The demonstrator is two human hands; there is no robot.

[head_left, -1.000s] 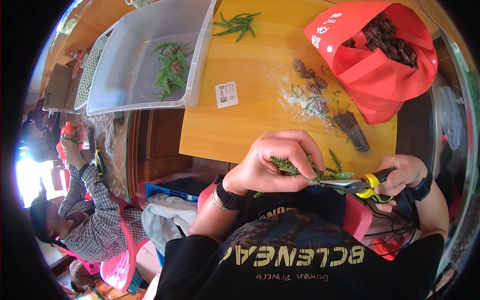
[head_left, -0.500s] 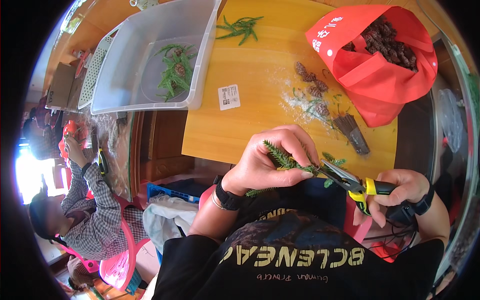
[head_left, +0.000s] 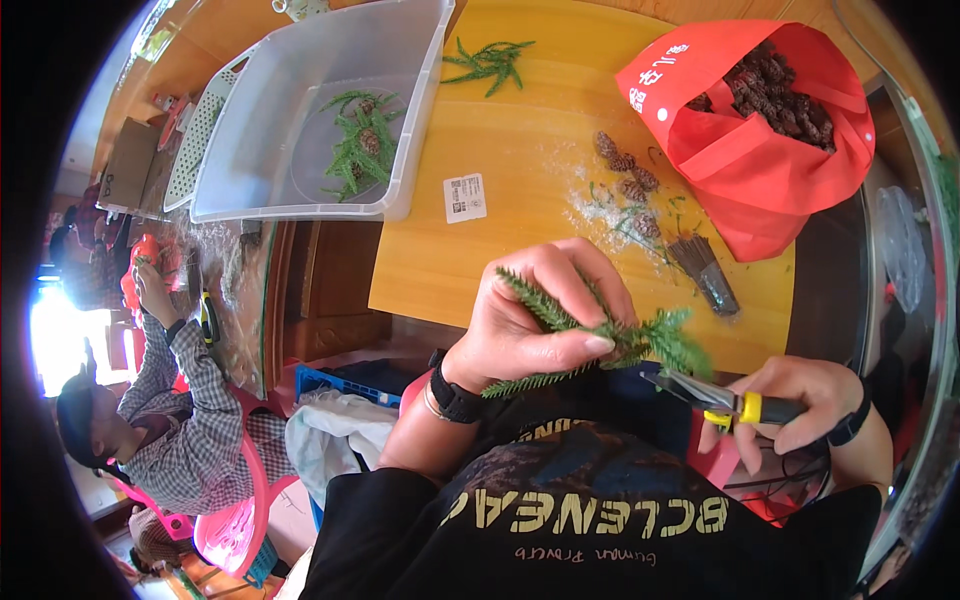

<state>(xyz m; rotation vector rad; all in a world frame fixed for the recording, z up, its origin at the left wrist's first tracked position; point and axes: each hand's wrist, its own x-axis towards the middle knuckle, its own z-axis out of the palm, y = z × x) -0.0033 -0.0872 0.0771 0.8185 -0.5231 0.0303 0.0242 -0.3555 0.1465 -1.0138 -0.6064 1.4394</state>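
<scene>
Between the thumb and fingers of my left hand (head_left: 560, 310) is pinched an artificial pine sprig (head_left: 680, 342), its green needled twigs sticking out on both sides of the grip. My right hand (head_left: 800, 400) holds pliers (head_left: 725, 396) with black and yellow handles. Their metal jaws lie just below the sprig's right end, apart from it. Beyond my hands, pine cones (head_left: 630, 175) lie on the yellow table (head_left: 440, 270) among white flakes and green bits. A bundle of thin brown wires (head_left: 704, 275) lies close to them.
A red bag (head_left: 760, 190) full of pine cones stands at the far right. At the far left is a clear plastic bin (head_left: 300, 212) with finished-looking sprigs inside. A loose green sprig (head_left: 490, 65) and a white label (head_left: 465, 198) lie between. Another person (head_left: 200, 400) sits at left.
The pliers' jaws have come away from the sprig and dropped slightly lower. The sprig has turned in my left hand, showing more green at its right end. The view has shifted slightly.
</scene>
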